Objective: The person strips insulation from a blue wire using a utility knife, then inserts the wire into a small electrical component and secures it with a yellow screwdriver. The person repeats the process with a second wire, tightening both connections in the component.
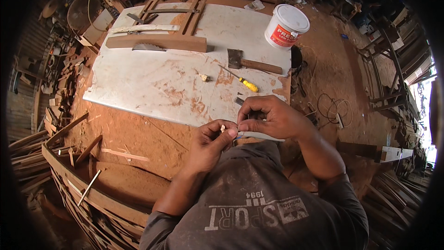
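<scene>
Two hands meet close to the person's chest, just at the near edge of a big white board. The left hand (210, 141) pinches a tiny pale piece (222, 128) between thumb and finger, with the other fingers curled in. It is too small to tell what it is. The right hand (268, 119) sits just beside it, almost touching, and its fingertips are pressed together near the same little piece, with a bit of something blue under them. Past the hands, on the white board (152, 78), lies a screwdriver with a yellow handle (244, 82). Near it is a small pale chip (203, 77). A little farther away rests a hatchet with a wooden handle (252, 63). At the far right corner of the board stands a white bucket with a lid (286, 26). Across the far side lies a long brown plank (157, 42) with a saw blade (148, 47) leaning on it, and more wooden strips behind. The board has reddish dust smeared on it, and the bench under it is covered in sawdust. Thin wood slats (69, 166) are stacked at the left. Cables (333, 109) lie on the dusty floor at the right. The person's grey shirt hides the lower part of the bench.
</scene>
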Available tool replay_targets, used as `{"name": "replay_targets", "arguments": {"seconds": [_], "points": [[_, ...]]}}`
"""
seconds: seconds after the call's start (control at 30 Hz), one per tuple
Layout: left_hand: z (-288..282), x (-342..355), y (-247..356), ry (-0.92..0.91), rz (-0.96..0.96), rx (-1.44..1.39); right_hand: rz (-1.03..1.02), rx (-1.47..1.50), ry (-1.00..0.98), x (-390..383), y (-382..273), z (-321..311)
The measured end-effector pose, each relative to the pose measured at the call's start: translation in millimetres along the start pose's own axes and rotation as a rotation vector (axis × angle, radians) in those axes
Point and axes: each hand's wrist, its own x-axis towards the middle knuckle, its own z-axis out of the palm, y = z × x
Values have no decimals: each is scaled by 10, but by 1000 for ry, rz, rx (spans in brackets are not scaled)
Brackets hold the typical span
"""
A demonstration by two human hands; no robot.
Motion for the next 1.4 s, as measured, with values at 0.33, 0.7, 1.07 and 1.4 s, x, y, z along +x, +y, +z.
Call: {"name": "replay_targets", "arguments": {"seconds": [0.33,0.7,1.07,1.4], "points": [[27,24,284,-174,56,316,37,-89,-283,-37,-103,-113],[68,-45,396,-218,172,421,464,1259,-90,-225,-4,331],[14,32,178,-118,130,130,530,1221,109,-115,-94,382],[17,135,82,1,7,-196,-433,-372,410,-57,-49,193]]}}
